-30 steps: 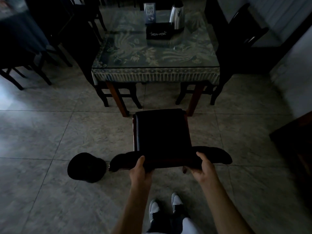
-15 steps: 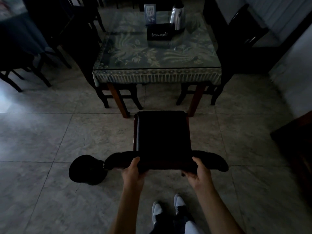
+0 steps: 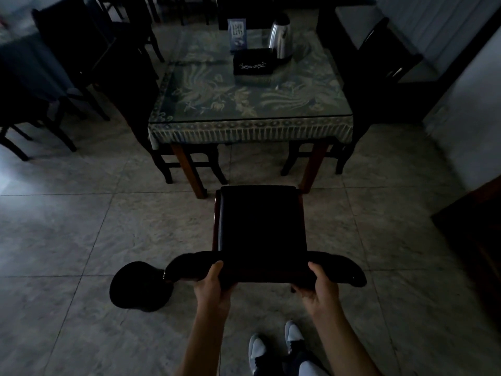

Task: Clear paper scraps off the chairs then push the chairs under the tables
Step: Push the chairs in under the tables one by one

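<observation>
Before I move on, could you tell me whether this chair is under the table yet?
Not yet: the chair stands short of the table.

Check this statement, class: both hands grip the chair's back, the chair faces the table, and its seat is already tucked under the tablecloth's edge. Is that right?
One part is wrong. The left hand and right hand do grip the back of the chair, which faces the table, but the head view shows the seat out on the floor, short of the tablecloth's edge, not under it.
</observation>
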Available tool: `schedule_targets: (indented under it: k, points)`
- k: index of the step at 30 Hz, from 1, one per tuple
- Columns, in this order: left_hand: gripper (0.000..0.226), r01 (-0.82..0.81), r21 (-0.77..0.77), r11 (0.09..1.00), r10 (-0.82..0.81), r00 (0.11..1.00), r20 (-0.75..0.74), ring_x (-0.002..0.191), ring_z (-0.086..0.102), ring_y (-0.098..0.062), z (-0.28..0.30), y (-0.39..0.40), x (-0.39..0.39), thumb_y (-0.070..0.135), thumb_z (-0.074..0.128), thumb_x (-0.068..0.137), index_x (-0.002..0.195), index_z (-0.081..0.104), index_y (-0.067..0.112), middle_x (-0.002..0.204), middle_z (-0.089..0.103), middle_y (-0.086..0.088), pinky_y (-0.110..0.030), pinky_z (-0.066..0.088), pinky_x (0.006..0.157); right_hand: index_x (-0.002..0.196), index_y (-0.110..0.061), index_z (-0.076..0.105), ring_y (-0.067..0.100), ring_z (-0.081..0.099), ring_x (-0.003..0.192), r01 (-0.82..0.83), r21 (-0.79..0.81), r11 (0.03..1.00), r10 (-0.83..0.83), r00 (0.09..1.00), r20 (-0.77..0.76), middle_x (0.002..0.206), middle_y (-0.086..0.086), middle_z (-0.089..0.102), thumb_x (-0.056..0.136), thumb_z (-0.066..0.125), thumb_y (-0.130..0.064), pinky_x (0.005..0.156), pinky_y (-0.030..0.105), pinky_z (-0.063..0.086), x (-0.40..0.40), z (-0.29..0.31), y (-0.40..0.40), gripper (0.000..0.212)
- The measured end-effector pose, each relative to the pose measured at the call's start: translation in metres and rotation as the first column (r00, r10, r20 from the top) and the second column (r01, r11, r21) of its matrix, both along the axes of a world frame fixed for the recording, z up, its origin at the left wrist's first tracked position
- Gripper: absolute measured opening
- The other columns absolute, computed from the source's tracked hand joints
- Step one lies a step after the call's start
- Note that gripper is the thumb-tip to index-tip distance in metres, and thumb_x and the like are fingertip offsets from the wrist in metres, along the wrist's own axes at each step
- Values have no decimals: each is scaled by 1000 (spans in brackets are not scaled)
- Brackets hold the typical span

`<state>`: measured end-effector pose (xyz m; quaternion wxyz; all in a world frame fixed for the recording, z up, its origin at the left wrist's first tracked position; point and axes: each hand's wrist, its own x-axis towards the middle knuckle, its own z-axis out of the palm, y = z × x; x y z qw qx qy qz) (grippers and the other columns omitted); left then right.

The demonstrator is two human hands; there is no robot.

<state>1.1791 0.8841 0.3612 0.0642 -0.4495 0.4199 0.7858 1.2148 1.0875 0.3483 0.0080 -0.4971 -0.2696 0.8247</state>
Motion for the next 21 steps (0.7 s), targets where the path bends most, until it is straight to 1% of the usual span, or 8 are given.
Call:
schedule_targets:
  k: [2, 5, 8, 11, 15, 17, 19, 21]
  points:
    - [10, -8, 5, 1000, 8, 1000, -3, 85, 66, -27, -2, -1, 0, 5, 63, 88, 97, 61, 10, 96, 66, -15, -36, 58, 57, 130, -8, 55, 31, 66, 92, 7, -7, 1000, -7, 1000, -9, 105, 16, 68, 89, 62, -11, 55, 37, 57, 0, -1, 1, 42]
    - [26, -39, -10, 999, 38, 999, -2, 95, 67, -28, -5, 0, 1, 6, 66, 86, 112, 60, 5, 103, 67, -15, -37, 60, 59, 129, -8, 56, 29, 66, 90, 8, -8, 1000, -8, 1000, -9, 101, 15, 69, 89, 63, -10, 57, 38, 58, -1, -2, 2, 41]
    - [16, -41, -36, 999, 41, 999, -21, 89, 66, -24, -2, 3, 1, 5, 65, 87, 101, 59, 8, 96, 66, -10, -37, 57, 59, 128, -7, 57, 30, 66, 90, 10, -7, 1000, -10, 1000, -14, 106, 17, 69, 89, 63, -8, 58, 37, 58, -3, -2, 4, 40]
    - [13, -46, -7, 999, 46, 999, -17, 88, 66, -25, -2, 6, -5, 6, 66, 87, 98, 60, 10, 95, 67, -11, -36, 60, 57, 129, -6, 56, 33, 66, 96, -7, 13, 1000, 7, 1000, -8, 117, 21, 66, 87, 65, -9, 66, 41, 57, -11, -1, 7, 43]
    - [18, -41, 34, 999, 42, 999, -11, 88, 68, -26, -2, 11, -19, 6, 65, 88, 104, 59, 10, 99, 67, -12, -43, 59, 72, 129, -1, 56, 35, 65, 92, 5, 34, 999, -5, 1000, -7, 116, 22, 65, 87, 65, -10, 54, 38, 56, -27, 1, 11, 44]
    - [20, -37, 34, 999, 37, 999, -18, 86, 68, -26, -1, 12, -26, 6, 65, 88, 107, 58, 9, 98, 67, -12, -43, 58, 72, 128, -2, 56, 35, 65, 94, 12, 38, 999, -11, 1000, -4, 117, 22, 65, 86, 66, -11, 55, 39, 56, -35, 0, 13, 44]
    - [23, -32, 40, 999, 33, 999, -19, 88, 69, -27, -4, 11, -33, 7, 65, 88, 110, 57, 8, 100, 67, -13, -45, 58, 75, 127, -3, 58, 35, 66, 94, 16, 35, 999, -16, 1000, 3, 113, 20, 67, 87, 66, -11, 57, 40, 56, -43, -1, 12, 42]
    - [25, -25, 37, 999, 26, 999, -21, 89, 69, -28, -8, 11, -41, 8, 66, 87, 111, 58, 7, 101, 68, -15, -45, 57, 75, 126, -3, 58, 36, 66, 97, 13, 34, 999, -13, 1000, 3, 114, 21, 68, 87, 66, -11, 61, 42, 55, -51, -2, 12, 41]
